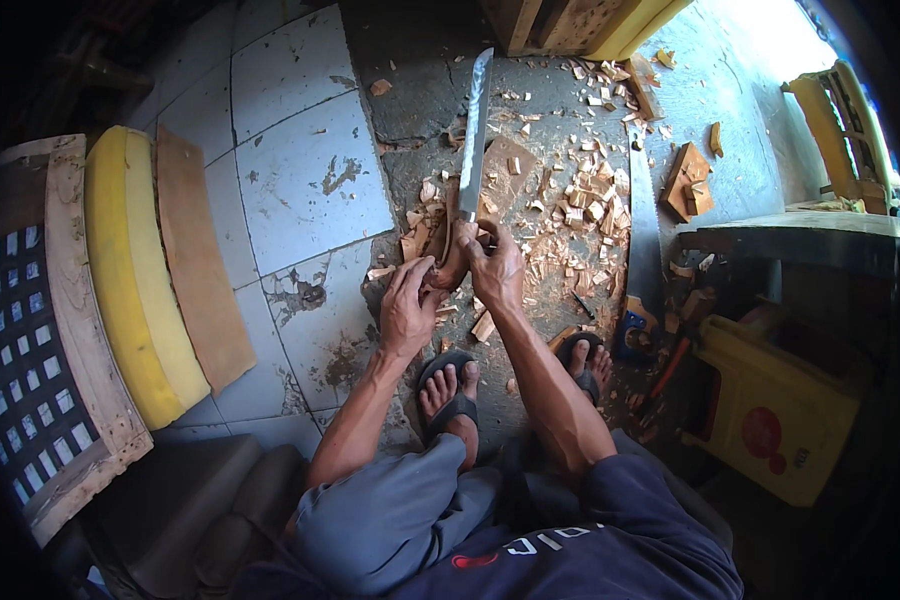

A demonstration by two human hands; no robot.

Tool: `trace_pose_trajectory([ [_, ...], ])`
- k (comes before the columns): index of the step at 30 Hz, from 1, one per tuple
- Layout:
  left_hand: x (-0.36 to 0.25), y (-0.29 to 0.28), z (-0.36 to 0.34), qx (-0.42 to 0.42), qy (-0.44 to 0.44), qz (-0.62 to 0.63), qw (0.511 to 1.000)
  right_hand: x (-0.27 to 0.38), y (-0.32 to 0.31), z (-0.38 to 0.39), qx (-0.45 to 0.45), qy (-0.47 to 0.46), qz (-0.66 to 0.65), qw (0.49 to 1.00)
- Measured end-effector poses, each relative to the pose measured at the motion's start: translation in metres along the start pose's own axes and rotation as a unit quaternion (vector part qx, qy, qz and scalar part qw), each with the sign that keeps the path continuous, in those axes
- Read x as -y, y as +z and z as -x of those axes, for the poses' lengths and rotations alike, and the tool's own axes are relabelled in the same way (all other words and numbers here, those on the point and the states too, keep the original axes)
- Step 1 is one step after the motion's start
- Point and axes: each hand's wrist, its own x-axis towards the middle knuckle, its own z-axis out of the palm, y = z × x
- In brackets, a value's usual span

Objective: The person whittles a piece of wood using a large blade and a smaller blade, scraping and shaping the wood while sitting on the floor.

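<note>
A machete with a long, straight steel blade (476,130) points away from me, and its wooden handle (454,262) lies between my hands. My right hand (497,268) is closed around the upper part of the handle, just below the blade. At the handle's lower, curved end, the bent fingers of my left hand (407,305) grip from the left. Behind the handle, pieces of wood (417,240) lie on the floor, partly covered. Under and beyond the blade is a flat brown board (508,165).
Wood chips (595,195) litter the concrete floor. A handsaw (645,225) lies to the right, near a wooden block (686,183) and a yellow plastic stool (780,400) on its side. At left stand a yellow cushion (135,270) and a wood frame with black webbing (75,250).
</note>
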Motion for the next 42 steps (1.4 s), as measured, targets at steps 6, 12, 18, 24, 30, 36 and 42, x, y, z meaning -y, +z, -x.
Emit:
trace_pose_trajectory([
  [6, -0.001, 0.010, 0.010, -0.016, -0.028, 0.006, 0.999, 0.012, -0.009, -0.002, 0.050, 0.033, -0.010, 0.998],
  [12, -0.003, 0.020, 0.015, -0.048, 0.013, -0.050, 0.997, -0.015, -0.013, -0.024, 0.103, 0.010, -0.009, 0.995],
  [18, -0.007, 0.017, 0.013, -0.028, -0.034, 0.014, 0.999, 0.008, -0.035, -0.077, 0.267, -0.066, 0.055, 0.960],
  [24, 0.005, 0.011, 0.012, -0.015, 0.004, 0.023, 1.000, -0.017, -0.030, -0.064, 0.201, -0.053, -0.049, 0.977],
  [30, 0.027, -0.018, -0.033, 0.036, 0.045, -0.011, 0.998, -0.029, -0.014, -0.013, 0.030, 0.061, -0.240, 0.968],
  [36, 0.010, -0.018, -0.037, 0.040, -0.007, -0.032, 0.999, -0.026, -0.003, -0.001, -0.047, 0.111, -0.323, 0.939],
  [42, -0.003, 0.012, -0.017, -0.070, -0.052, 0.016, 0.996, -0.031, -0.015, -0.006, 0.024, 0.106, -0.367, 0.924],
])
